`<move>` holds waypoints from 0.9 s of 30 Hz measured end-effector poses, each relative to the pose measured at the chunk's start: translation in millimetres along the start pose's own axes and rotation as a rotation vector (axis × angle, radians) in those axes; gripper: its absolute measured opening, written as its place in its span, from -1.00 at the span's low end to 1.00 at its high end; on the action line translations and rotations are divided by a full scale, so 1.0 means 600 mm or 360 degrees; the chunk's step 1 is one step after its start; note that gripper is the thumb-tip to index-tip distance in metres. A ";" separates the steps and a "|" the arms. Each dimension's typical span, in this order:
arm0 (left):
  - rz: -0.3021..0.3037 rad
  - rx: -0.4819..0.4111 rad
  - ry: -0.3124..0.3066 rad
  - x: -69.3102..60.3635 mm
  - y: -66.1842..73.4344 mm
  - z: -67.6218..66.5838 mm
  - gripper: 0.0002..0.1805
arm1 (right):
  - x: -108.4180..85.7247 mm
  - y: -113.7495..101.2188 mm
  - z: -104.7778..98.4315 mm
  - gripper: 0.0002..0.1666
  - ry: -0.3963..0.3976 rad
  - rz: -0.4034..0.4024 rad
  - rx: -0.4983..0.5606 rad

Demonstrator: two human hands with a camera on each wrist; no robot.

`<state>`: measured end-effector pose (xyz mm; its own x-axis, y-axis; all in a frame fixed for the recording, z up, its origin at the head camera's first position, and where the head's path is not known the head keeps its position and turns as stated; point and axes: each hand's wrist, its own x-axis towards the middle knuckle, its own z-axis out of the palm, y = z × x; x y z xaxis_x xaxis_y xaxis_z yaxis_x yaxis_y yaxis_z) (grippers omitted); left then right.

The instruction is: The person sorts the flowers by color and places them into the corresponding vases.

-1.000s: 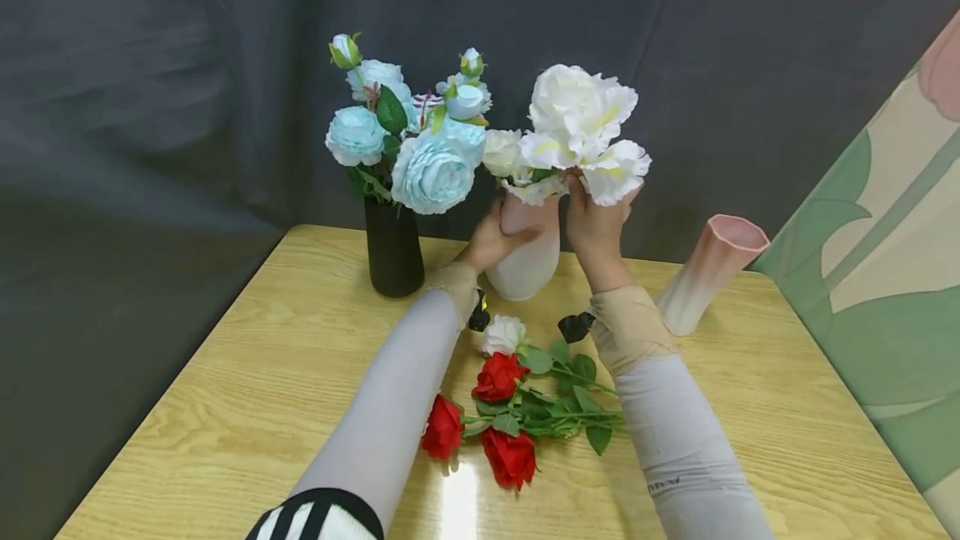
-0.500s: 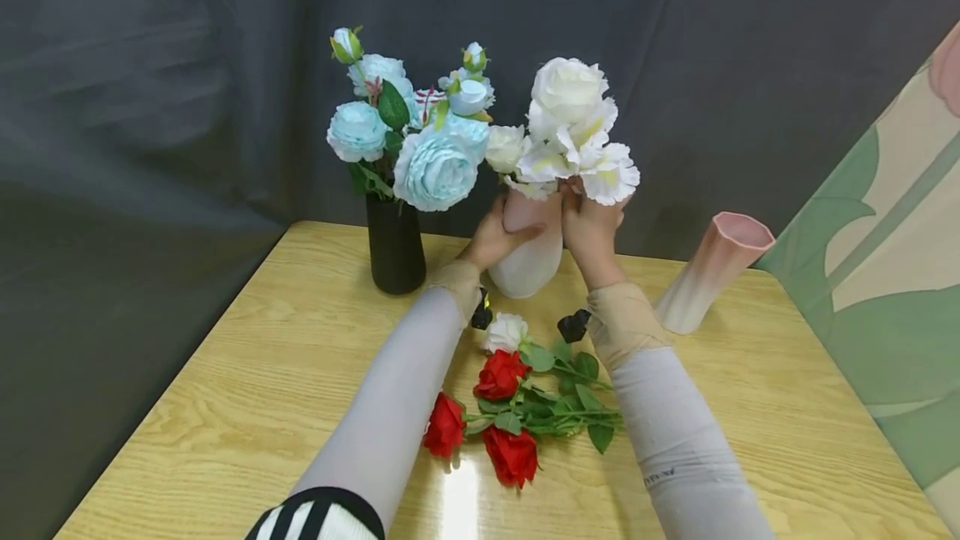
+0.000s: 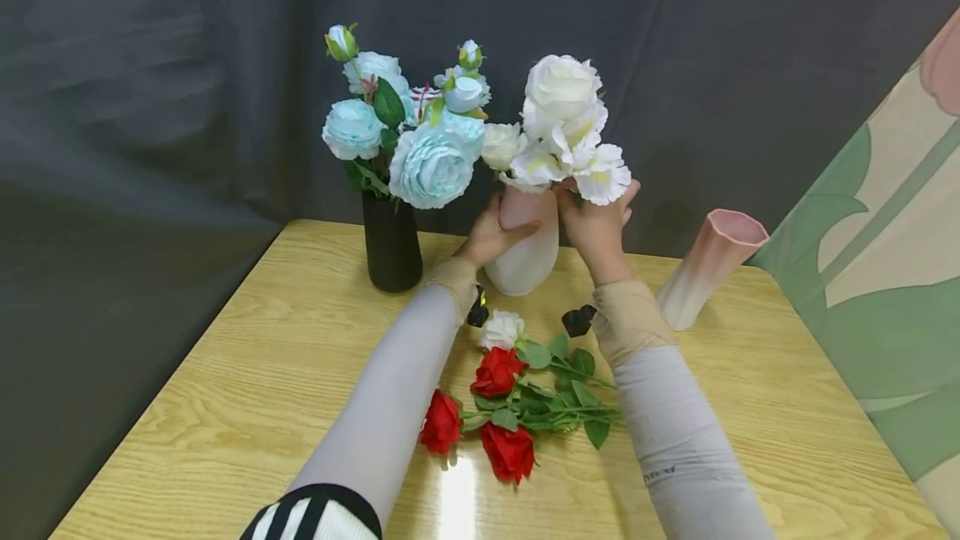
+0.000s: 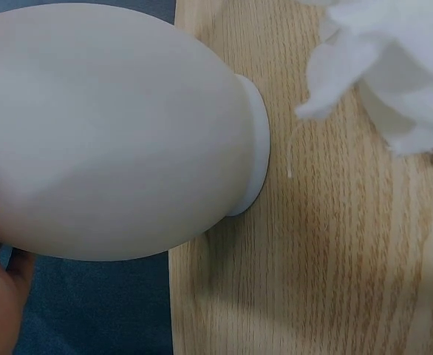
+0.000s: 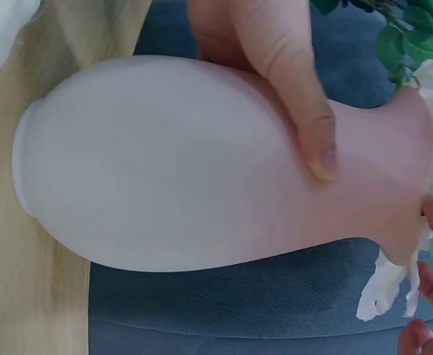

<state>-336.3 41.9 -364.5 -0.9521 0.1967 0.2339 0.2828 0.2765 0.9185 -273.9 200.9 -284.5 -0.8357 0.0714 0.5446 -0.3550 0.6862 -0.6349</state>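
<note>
My left hand (image 3: 495, 236) grips the side of a pink-to-white vase (image 3: 525, 252), its thumb (image 5: 316, 140) across the pink neck in the right wrist view. At the vase's mouth, my right hand (image 3: 596, 227) pinches a white flower (image 3: 603, 176) just below the bloom; its stem is mostly hidden by the fingers and petals. Other white blooms, including a large white rose (image 3: 562, 88) and a smaller one (image 3: 502, 146), cluster above the rim. The vase's base (image 4: 257, 148) is over the wooden table in the left wrist view.
To the left stands a black vase (image 3: 392, 248) with light blue flowers (image 3: 431, 165). Red roses (image 3: 508, 450) and a white rose (image 3: 502, 329) lie in front on the wooden table (image 3: 225, 407). At right is a fluted pink-white vase (image 3: 708, 273); a dark curtain (image 3: 187, 90) hangs behind.
My right hand has brought the white flower left and slightly lower, closer in to the vase's mouth. The left hand keeps its hold on the vase.
</note>
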 end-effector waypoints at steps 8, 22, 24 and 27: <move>-0.0006 -0.0043 -0.0048 -0.003 0.004 -0.003 -0.09 | -0.025 0.020 -0.026 -0.63 0.0245 0.0056 0.0233; -0.0034 -0.0072 -0.0107 -0.002 0.012 -0.009 -0.01 | -0.093 0.045 -0.088 -0.77 0.0181 0.0397 0.0301; -0.0021 -0.0080 -0.0103 -0.002 0.012 -0.009 -0.01 | -0.102 0.050 -0.089 -0.75 0.0080 0.0462 0.0296; -0.0007 -0.0080 -0.0094 -0.001 0.010 -0.009 -0.02 | -0.116 0.059 -0.087 -0.73 -0.0109 0.0500 0.0247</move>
<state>-334.6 38.4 -357.5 -0.9445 0.2511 0.2120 0.2710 0.2303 0.9346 -206.7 257.9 -316.1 -0.9384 0.2095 0.2749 -0.1311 0.5201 -0.8440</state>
